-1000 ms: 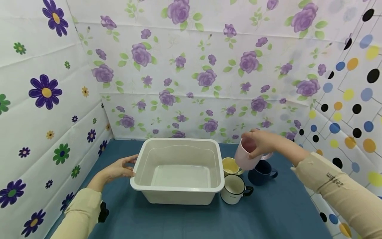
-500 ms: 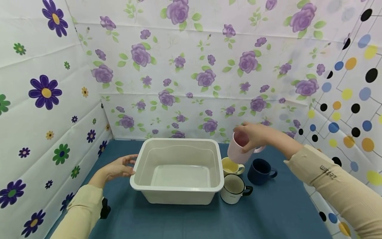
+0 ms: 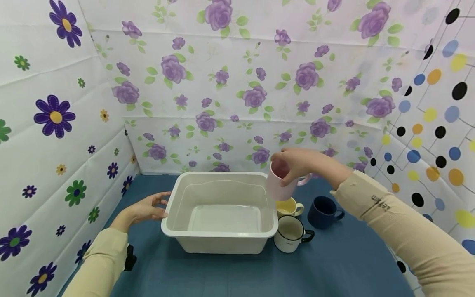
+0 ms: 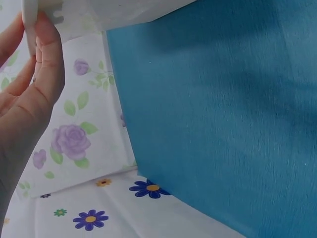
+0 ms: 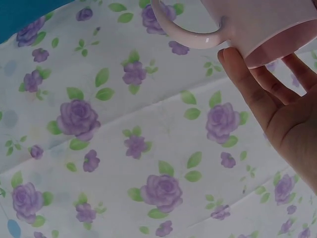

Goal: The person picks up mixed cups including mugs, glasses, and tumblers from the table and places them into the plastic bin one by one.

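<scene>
Hanging beneath right fingers (image 3: 278,154); pink mug (image 3: 279,186)

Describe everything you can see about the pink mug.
The pink mug is pale, smooth and slightly glossy, perhaps ceramic, with one looped handle and a deeper pink inside. The right hand grips it near the rim, mouth upward, perhaps slightly tilted. It is held in the air at the bin's right side, partly covering the yellow mug in the head view. I can't tell whether it touches the bin.
</scene>
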Tool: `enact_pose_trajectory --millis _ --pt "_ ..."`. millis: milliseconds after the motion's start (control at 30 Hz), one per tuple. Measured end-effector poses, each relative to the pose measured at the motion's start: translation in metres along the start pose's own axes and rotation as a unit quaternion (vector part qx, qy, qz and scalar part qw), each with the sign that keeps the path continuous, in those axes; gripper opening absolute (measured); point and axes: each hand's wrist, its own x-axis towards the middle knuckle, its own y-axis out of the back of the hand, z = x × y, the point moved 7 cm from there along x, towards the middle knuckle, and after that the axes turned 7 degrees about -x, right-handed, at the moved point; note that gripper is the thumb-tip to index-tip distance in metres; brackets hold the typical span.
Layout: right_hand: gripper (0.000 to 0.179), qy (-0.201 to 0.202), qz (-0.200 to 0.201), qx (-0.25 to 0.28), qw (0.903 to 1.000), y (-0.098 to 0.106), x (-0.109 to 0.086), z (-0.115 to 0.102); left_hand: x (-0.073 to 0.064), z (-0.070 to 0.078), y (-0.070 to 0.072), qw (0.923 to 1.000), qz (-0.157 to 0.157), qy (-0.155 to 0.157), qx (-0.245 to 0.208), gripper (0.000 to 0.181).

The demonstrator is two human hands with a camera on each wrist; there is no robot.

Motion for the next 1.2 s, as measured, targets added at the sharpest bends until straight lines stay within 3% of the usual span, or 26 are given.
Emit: enact_pose_trajectory --millis 333,700,1200 --pt "0.069 0.007 -0.020 -0.001 0.9998 0.013 0.018 -0.021 -0.005 -0.002 -0.002 0.9998 0.001 -0.010 0.014 0.081" --pt "0.068 0.037 -0.045 -0.010 0.9983 0.013 0.046 -0.039 -0.003 0.002 -0.005 0.9999 -0.007 -0.003 0.008 0.081" --pt "0.068 0.024 -0.044 0.006 0.9987 0.006 0.088 -0.058 -0.003 -0.002 -0.008 0.9991 -0.006 -0.039 0.015 0.081"
